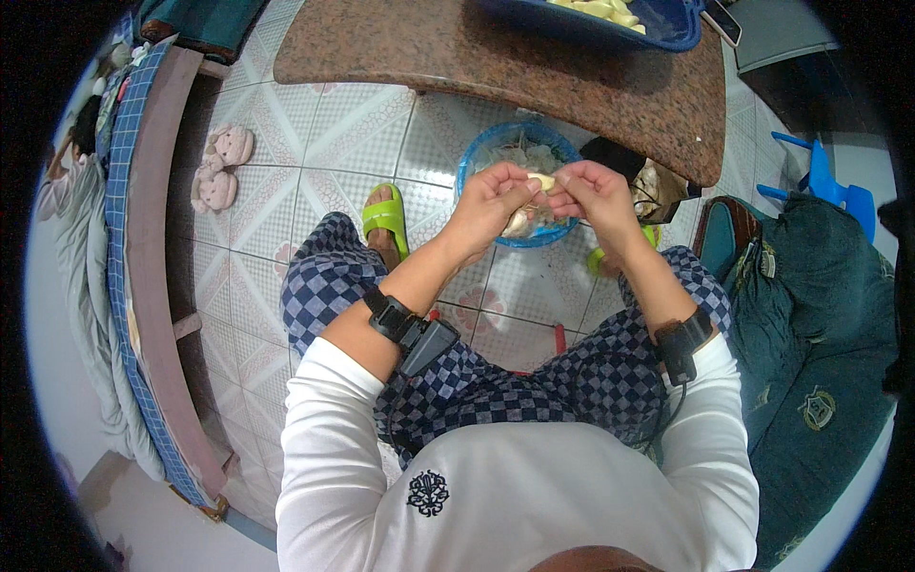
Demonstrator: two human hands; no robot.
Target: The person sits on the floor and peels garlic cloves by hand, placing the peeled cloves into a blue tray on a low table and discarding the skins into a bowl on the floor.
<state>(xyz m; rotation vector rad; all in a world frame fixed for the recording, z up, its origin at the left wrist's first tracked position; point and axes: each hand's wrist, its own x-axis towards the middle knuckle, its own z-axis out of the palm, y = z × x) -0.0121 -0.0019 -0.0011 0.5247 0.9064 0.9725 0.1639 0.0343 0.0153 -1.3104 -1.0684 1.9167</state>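
My left hand (495, 207) grips a pale peeled garlic clove (541, 181) between thumb and fingers, above a blue plastic basin (467, 161). Close beside it, the fingertips of my right hand (590, 193) are at the clove's right end. Under my left fingers is another whitish piece, perhaps a garlic bulb (516, 224), partly hidden by the hand. Thin papery skins (525, 155) lie in the basin, which stands on the floor. Several peeled cloves (600, 10) are in a dark blue plastic tub (661, 41) on the stone-topped table.
The brown speckled table (400, 50) overhangs the basin's far side. A phone (722, 23) lies by the tub. Right of the basin stands an open box (668, 189) with pale contents. A sofa (808, 372) is at right; a bed (154, 236) with a person on it is at left.
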